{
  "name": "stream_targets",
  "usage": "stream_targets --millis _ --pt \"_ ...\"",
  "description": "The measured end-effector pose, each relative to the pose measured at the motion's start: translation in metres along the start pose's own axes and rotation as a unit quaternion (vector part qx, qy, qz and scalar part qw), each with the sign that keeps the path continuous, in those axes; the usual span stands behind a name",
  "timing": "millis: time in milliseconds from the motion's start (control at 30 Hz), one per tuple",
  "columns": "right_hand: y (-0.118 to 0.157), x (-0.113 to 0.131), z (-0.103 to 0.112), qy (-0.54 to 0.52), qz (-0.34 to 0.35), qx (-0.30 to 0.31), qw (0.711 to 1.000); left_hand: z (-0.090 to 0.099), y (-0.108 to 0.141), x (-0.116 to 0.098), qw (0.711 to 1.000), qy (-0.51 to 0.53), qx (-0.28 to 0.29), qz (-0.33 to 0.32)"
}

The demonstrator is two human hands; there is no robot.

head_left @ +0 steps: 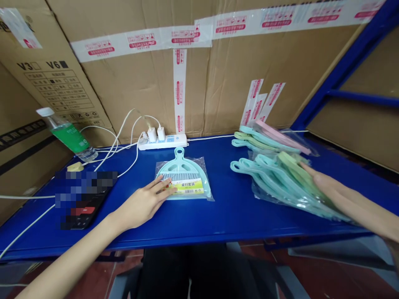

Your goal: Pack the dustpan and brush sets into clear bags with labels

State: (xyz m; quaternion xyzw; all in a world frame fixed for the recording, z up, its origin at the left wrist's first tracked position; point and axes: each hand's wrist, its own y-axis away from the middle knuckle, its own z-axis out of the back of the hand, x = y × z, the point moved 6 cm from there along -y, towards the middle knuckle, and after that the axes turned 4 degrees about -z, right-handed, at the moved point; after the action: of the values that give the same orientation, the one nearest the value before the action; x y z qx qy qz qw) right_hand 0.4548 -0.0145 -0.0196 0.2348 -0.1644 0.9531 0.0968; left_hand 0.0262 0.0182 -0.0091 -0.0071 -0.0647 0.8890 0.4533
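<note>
A bagged light-blue dustpan and brush set (182,168) with a yellow-green label lies flat in the middle of the blue table. My left hand (149,200) rests on its lower left side, fingers spread over the bag and the label's edge. On the right, a pile of bagged light-blue sets (277,182) has a green one (291,166) on top. My right hand (318,178) touches that green piece; its thumb side and part of the fingers show, the rest is hidden, so its grip is unclear. Behind lies a second pile with pink (277,135), green and blue pieces.
A white power strip (163,142) with chargers and cables sits at the table's back edge. At the left are a tilted water bottle (71,136) and a partly blurred dark phone (90,203). Taped cardboard (149,83) stands behind the blue table (199,226).
</note>
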Motion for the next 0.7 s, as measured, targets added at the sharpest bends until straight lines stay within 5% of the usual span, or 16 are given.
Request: stream_targets --millis 300,700 --pt "0.015 0.088 -0.034 -0.017 0.005 0.111 0.994 0.008 0.027 0.018 0.998 0.017 -0.006 0.06" --pt "0.019 0.135 -0.067 -0.015 0.104 0.171 0.98 0.014 0.052 0.053 0.991 0.004 -0.067 0.116"
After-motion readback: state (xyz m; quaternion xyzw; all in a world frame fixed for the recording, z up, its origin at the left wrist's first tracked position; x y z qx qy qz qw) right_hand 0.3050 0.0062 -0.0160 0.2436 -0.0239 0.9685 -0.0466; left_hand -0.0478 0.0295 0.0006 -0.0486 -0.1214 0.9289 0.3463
